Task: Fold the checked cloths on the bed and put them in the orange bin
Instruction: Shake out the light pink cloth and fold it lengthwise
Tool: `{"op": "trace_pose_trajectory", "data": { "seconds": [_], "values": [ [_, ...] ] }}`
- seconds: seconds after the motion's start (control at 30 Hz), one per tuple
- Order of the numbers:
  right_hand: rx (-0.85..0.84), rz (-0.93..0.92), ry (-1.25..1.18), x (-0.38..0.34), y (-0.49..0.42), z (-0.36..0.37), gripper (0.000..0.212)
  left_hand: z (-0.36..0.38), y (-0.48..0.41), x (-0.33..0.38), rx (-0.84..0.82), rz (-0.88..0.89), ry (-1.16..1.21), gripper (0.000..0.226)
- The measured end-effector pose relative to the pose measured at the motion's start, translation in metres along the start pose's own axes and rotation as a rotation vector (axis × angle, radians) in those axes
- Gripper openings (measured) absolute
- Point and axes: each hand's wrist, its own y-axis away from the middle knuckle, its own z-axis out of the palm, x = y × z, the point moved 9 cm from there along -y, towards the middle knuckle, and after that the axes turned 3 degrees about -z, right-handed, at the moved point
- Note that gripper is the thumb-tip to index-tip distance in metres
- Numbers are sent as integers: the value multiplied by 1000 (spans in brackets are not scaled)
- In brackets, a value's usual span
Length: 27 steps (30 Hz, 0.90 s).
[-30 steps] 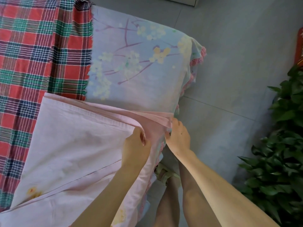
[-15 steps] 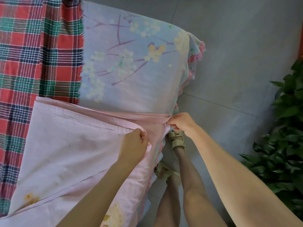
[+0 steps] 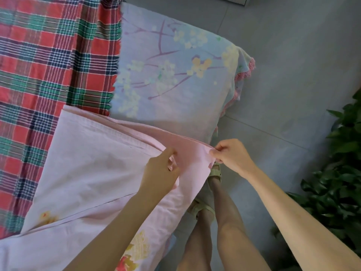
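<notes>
The checked cloth [image 3: 48, 65] is a coarse, open-woven fabric, matt, with a frayed edge. The pink sheet [image 3: 88, 173] is thin, smooth cloth, matt, with stitched hems and soft creases. The blue sheet [image 3: 175, 98] beneath is smooth printed cloth, also matt, edged with a knobbly pink lace trim [image 3: 241, 78]. The floor [image 3: 293, 65] is smooth grey tile with a dull sheen and thin grout lines. The plant [image 3: 343, 182] has glossy leaves. The sandals [image 3: 215, 172] have matt straps of unclear material.
</notes>
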Motion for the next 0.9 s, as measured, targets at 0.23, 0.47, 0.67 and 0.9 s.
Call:
{"op": "trace_pose_trajectory", "data": {
  "seconds": [0.23, 0.47, 0.67, 0.9],
  "values": [
    [-92, -138, 131, -92, 84, 33, 34, -48, 64, 11, 31, 32, -10, 19],
    [-242, -63, 38, -171, 153, 86, 47, -99, 139, -11, 221, -44, 148, 21],
    [-351, -16, -10, -213, 197, 119, 29, -133, 194, -26, 394, 61, -16, 27],
    [-385, 143, -158, -251, 233, 163, 27, -170, 242, -51, 532, 63, 49, 46]
  ]
}}
